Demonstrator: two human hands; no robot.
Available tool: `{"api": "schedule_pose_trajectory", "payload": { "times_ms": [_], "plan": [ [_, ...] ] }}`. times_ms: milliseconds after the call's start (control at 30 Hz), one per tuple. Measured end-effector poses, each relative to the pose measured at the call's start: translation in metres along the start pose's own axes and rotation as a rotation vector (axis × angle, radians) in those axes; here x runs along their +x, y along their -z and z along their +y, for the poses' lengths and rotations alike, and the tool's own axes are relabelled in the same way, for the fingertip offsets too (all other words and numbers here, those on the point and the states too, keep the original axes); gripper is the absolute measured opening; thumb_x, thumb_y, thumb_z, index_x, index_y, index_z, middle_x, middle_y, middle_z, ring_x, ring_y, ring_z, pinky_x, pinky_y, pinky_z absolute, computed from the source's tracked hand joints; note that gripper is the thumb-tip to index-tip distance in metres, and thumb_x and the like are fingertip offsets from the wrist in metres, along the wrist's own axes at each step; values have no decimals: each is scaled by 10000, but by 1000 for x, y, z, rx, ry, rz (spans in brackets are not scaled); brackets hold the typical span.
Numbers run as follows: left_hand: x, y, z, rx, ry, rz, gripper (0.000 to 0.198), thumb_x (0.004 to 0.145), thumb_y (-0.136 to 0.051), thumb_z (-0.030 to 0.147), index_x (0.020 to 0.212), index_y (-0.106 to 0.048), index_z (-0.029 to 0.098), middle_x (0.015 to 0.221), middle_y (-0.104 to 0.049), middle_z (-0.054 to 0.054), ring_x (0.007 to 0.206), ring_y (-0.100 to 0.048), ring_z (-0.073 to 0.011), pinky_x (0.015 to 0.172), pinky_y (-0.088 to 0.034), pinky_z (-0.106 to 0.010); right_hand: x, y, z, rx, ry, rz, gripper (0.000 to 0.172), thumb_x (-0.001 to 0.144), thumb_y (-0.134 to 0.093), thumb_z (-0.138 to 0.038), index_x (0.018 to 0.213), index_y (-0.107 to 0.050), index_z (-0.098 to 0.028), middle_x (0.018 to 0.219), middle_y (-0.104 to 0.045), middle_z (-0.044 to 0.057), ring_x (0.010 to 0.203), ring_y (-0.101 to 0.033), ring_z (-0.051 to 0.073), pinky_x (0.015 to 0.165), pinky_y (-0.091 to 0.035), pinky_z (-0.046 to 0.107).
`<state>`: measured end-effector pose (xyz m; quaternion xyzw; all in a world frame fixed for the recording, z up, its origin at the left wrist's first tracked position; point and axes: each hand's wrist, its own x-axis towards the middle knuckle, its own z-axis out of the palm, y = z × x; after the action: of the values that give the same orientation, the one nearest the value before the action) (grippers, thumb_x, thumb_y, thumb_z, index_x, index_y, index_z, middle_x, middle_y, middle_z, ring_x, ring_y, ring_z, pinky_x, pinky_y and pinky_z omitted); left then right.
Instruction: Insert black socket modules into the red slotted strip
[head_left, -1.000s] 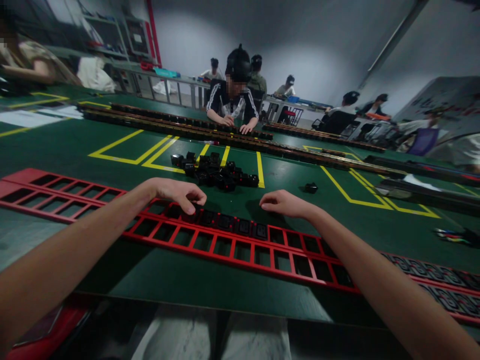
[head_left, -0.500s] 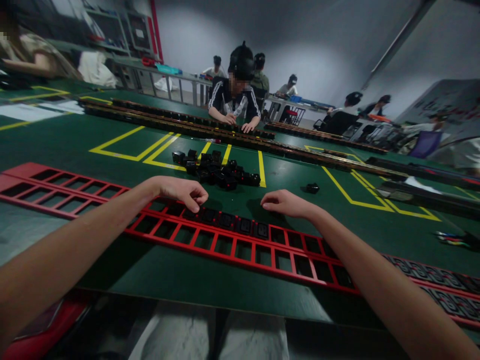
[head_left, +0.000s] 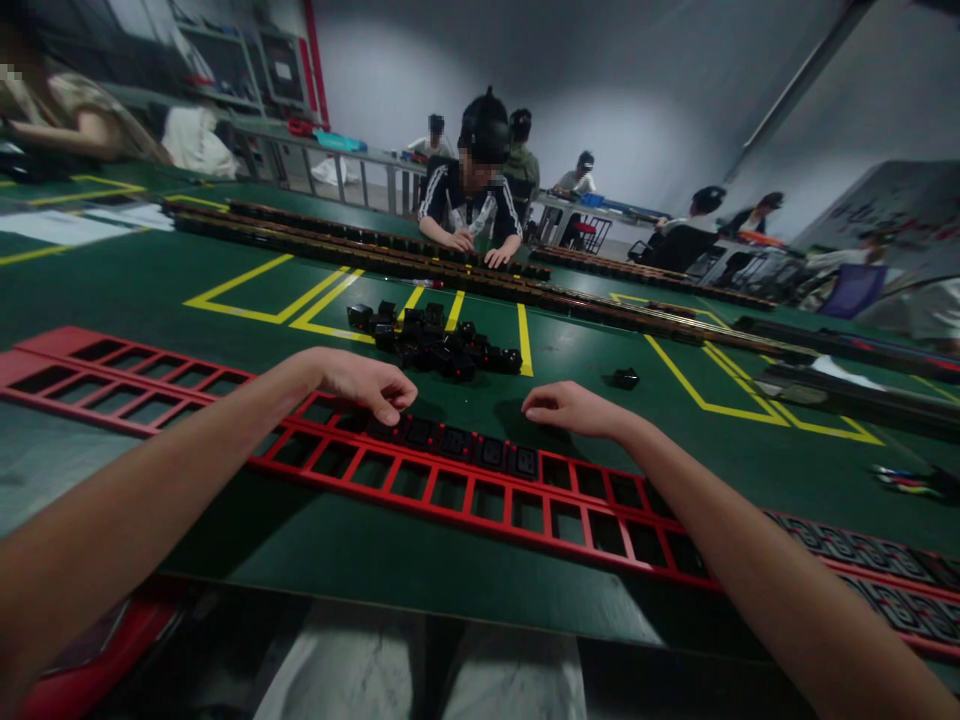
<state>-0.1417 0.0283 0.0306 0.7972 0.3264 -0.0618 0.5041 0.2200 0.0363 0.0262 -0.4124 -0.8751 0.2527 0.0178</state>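
A long red frame [head_left: 480, 510] with two rows of rectangular slots lies across the green table in front of me. Several black socket modules [head_left: 469, 446] sit side by side in its far row. My left hand [head_left: 364, 381] hovers over the left end of that filled stretch, fingers curled downward, and I see nothing in it. My right hand [head_left: 570, 408] rests palm down just beyond the frame at the right end of the modules, fingers loosely together. A pile of loose black modules [head_left: 435, 345] lies further out, and a single one [head_left: 625, 378] sits apart to its right.
Yellow tape lines [head_left: 300, 305] mark the table. Long dark strips [head_left: 390, 255] run across the far side, where a person in a black jacket [head_left: 469, 200] works with both hands. Other people sit at tables behind. Coloured pens [head_left: 904, 480] lie at the right.
My left hand has lifted slightly off the modules at the left end of the filled row and drawn back a little. My right hand has stayed in place.
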Motion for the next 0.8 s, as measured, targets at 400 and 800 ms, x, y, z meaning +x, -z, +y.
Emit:
{"api": "schedule_pose_trajectory", "payload": {
  "times_ms": [400,800],
  "plan": [
    [21,-4,-11,312,-58,634,280,812,-586,410,716,-437,193,685,-448,24,634,-409,-120,607,-323,-258,-1,-1,-1,7,8,7,286,902,-553,-366,1004,-719,-156,959,-725,71,833,-642,198,762,-468,316],
    [28,15,-54,728,4,961,447,813,-587,361,1206,-601,149,1228,-619,-127,1191,-528,-300,1056,-373,-475,1,-1,2,16,13,-1,303,890,-558,-382,1008,-718,-153,952,-724,72,833,-636,202,753,-458,316]
  ]
}}
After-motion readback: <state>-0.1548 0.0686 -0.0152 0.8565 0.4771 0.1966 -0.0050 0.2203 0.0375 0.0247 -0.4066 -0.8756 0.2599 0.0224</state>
